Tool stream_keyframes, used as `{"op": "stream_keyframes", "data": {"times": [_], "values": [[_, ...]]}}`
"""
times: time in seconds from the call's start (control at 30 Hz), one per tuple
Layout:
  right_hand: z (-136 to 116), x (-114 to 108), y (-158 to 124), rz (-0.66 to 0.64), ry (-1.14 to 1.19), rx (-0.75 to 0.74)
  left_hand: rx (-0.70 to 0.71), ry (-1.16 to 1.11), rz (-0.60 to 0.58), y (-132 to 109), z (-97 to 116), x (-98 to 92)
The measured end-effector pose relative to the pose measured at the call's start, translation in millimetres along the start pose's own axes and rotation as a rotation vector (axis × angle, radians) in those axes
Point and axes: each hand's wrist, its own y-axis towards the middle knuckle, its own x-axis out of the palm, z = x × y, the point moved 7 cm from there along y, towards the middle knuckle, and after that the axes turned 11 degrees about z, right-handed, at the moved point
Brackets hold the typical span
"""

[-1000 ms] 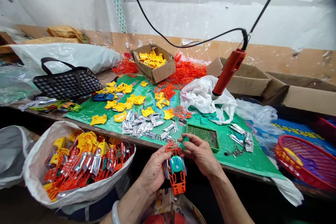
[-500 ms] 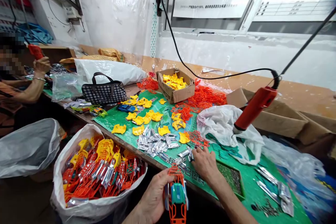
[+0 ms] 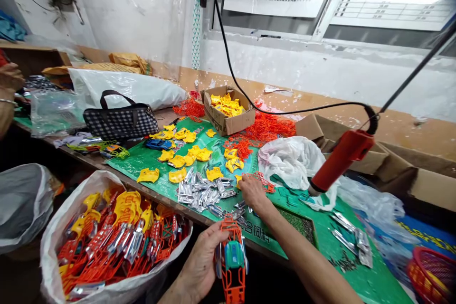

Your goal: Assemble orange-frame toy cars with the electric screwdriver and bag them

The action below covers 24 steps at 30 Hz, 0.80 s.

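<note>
Below the table's front edge, my left hand (image 3: 204,259) grips an orange frame (image 3: 233,282) with a green block (image 3: 234,254) in its middle and silvery pieces along its sides. My right hand (image 3: 253,192) reaches over the table with bent fingers at a yellow part (image 3: 238,180), beside a thin orange frame (image 3: 262,181). Its fingertips are partly hidden, so a firm hold cannot be made out. Left of it lie silver pieces (image 3: 204,192) and several yellow parts (image 3: 194,154).
A red electric screwdriver (image 3: 340,159) hangs at the right. A white sack (image 3: 46,251) of orange assemblies stands front left. A carton (image 3: 242,123) of yellow parts, a checked bag (image 3: 121,122) and a green tray (image 3: 315,235) are on the table. Another person's hand (image 3: 10,78) shows far left.
My right hand has moved from the silver pieces toward the yellow part beside the orange frame. My left hand still grips its frame. The view has turned right.
</note>
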Motion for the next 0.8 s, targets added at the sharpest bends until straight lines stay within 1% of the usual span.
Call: {"op": "stream_keyframes", "data": {"times": [0.07, 0.13, 0.23, 0.3, 0.37, 0.4, 0.47, 0.57, 0.63, 0.7, 0.73, 0.8], "values": [[1.8, 5.2, 1.3, 0.022, 0.045, 0.02, 0.022, -0.01, 0.012, -1.4, 5.4, -3.6], [6.5, 3.7, 1.7, 0.052, 0.104, 0.036, 0.041, -0.015, 0.038, -3.1, 10.7, -7.1], [16.1, -9.5, 2.5, 0.086, 0.224, 0.054, 0.072, -0.025, 0.063, -8.2, 16.7, -7.1], [23.0, -20.8, 1.3, 0.093, 0.314, 0.07, 0.115, -0.051, 0.04, -12.3, 21.9, -2.6], [27.1, -29.5, -4.8, 0.082, 0.389, 0.047, 0.18, -0.057, -0.006, -15.2, 29.3, 3.1], [28.3, -32.5, -11.0, 0.079, 0.41, 0.024, 0.212, -0.065, 0.008, -15.8, 33.2, 2.7], [26.0, -34.0, -32.2, 0.059, 0.422, -0.072, 0.257, -0.06, 0.025, -17.6, 38.6, 2.1], [9.4, -38.6, -81.9, 0.216, 0.287, -0.367, 0.307, -0.002, -0.006, -23.2, 38.0, 7.1], [-3.6, -37.6, -117.1, 0.34, 0.256, -0.522, 0.305, 0.056, -0.055, -27.0, 29.0, 15.1], [-13.6, -35.7, -144.8, 0.452, 0.241, -0.593, 0.28, 0.117, -0.11, -29.9, 14.8, 24.7], [-17.7, -35.3, -155.2, 0.493, 0.246, -0.6, 0.265, 0.145, -0.138, -31.2, 6.7, 29.5], [-22.7, -37.6, -170.0, 0.543, 0.29, -0.55, 0.227, 0.179, -0.186, -33.4, -9.3, 37.5]]}}
